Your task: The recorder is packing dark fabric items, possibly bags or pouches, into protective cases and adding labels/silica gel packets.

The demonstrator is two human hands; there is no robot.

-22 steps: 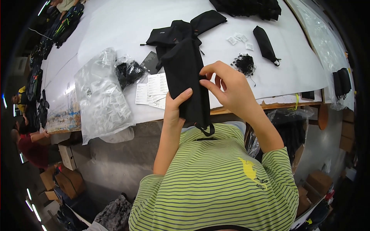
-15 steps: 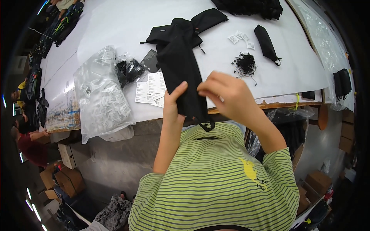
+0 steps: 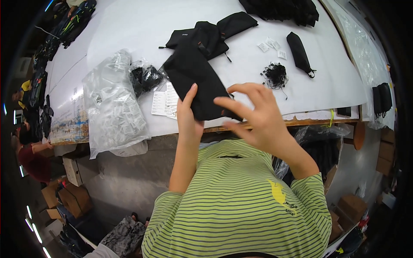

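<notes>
A flat black fabric pouch [image 3: 195, 79] hangs tilted over the table's front edge. My left hand [image 3: 188, 116] grips its lower left side, thumb on top and fingers underneath. Close to the pouch's lower right edge is my right hand [image 3: 260, 116], open with its fingers spread; whether a fingertip touches the cloth I cannot tell. Past the pouch's far end lie several more black pouches [image 3: 238, 23] in an overlapping pile, some with zipper pulls. Printed white cards [image 3: 160, 103] rest left of the held pouch.
Left on the white-covered table [image 3: 241, 64] are a large clear bag of white packets [image 3: 118, 109] and a smaller bag of black items [image 3: 146, 77]. To the right lie a tangle of black cords [image 3: 275, 76], small white packets [image 3: 263, 47] and a narrow black pouch [image 3: 299, 51]. Another person [image 3: 36, 161] stands far left.
The held pouch has swung, its far end moving left and its near end right, covering the dark card. My right hand's fingers have gone from pinched together to spread.
</notes>
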